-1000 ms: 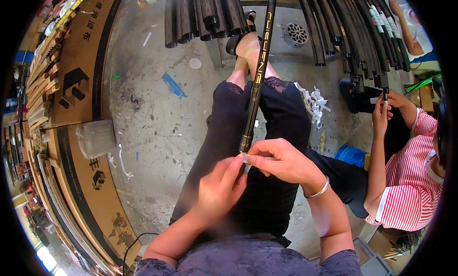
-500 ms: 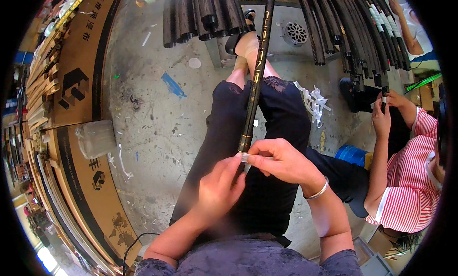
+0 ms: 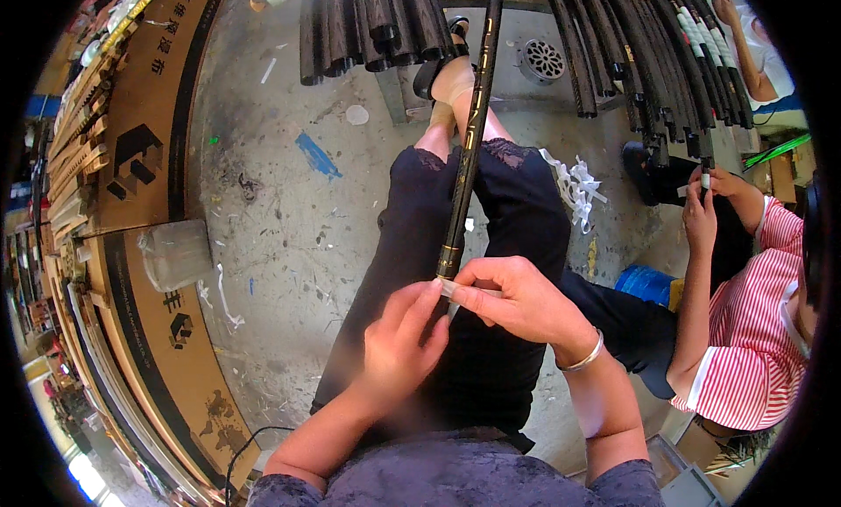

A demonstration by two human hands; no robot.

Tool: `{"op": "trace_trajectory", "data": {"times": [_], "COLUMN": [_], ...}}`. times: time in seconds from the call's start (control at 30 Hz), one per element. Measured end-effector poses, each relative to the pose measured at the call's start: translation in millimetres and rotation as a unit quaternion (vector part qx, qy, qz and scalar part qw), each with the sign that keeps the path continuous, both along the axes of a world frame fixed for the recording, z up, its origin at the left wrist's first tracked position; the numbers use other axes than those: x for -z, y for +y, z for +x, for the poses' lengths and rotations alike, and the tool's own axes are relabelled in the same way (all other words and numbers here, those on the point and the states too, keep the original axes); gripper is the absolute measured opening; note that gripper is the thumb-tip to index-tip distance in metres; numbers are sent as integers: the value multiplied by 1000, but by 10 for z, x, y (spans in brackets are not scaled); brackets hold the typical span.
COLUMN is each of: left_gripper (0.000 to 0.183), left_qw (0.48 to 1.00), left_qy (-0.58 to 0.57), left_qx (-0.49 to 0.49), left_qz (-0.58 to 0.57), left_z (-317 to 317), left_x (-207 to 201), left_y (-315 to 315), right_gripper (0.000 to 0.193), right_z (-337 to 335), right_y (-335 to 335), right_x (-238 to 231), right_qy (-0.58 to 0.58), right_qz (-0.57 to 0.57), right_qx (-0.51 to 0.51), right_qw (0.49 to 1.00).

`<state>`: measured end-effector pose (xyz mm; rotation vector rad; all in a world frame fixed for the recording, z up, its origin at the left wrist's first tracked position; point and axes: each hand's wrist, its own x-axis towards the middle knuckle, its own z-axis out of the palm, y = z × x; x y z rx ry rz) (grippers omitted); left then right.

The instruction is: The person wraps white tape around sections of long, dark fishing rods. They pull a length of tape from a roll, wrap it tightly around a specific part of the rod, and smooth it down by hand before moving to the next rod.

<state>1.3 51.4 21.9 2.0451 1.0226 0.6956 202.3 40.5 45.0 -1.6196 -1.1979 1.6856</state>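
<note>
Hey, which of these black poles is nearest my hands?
The lone pole slanting up the middle of the view. The other poles lie grouped at the top, to its left and right.

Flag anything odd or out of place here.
Floor litter: a tangle of white strips right of the black rod, and a ragged blue scrap left of it. Both look discarded. No damage evident on the rod.
</note>
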Motion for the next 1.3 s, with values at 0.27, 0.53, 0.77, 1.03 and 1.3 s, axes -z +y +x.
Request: {"op": "trace_trajectory", "data": {"times": [0.27,0.53,0.77,1.03,1.3], "left_gripper": [54,62,63,61,57], "left_qw": [1000,999,1000,999,998], "left_qy": [5,15,18,-2,-11], "left_qx": [-9,-3,-18,-44,-55], "left_qz": [1,43,10,-5,-28], "left_z": [-53,-19,-3,-33,-47], "left_x": [59,40,18,55,49], "left_y": [-58,-30,-33,-47,-38], "right_gripper": [25,25,25,24,31], "right_z": [-2,-20,-28,12,-25], "right_y": [27,11,19,-23,-64], "right_x": [-4,27,-7,-119,-170], "right_qy": [22,57,65,-7,-19], "right_qz": [-24,-30,-43,5,-12], "right_qx": [3,10,17,-29,-7], "right_qw": [999,998,997,1000,1000]}}
